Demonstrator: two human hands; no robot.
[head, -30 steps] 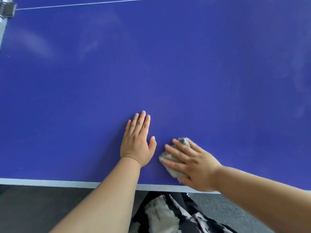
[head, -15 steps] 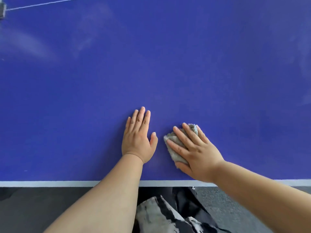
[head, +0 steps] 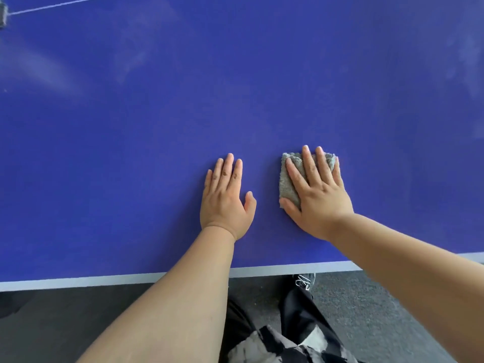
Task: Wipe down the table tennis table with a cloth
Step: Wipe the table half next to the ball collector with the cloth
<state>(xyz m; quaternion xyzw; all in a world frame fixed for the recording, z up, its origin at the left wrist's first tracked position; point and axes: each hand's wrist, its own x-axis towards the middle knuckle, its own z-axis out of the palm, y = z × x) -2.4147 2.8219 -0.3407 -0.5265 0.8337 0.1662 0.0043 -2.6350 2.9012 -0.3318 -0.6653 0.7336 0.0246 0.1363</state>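
The blue table tennis table (head: 235, 87) fills most of the head view, its white near edge running across the lower part. A small folded grey cloth (head: 289, 179) lies on the blue surface near that edge. My right hand (head: 317, 195) presses flat on the cloth with straight fingers, covering its right half. My left hand (head: 226, 200) rests flat on the bare table a little to the left of the cloth, fingers together and straight, holding nothing.
A thin white line (head: 52, 5) crosses the table's far left corner, beside a dark net clamp (head: 2, 17). Pale streaks mark the blue surface at the left and right. Below the table edge are dark floor (head: 379, 310) and patterned clothing (head: 282, 341).
My right hand has slid the cloth away from the near edge and to the right, its fingers now pointing straight ahead. My left hand has stayed flat in about the same spot.
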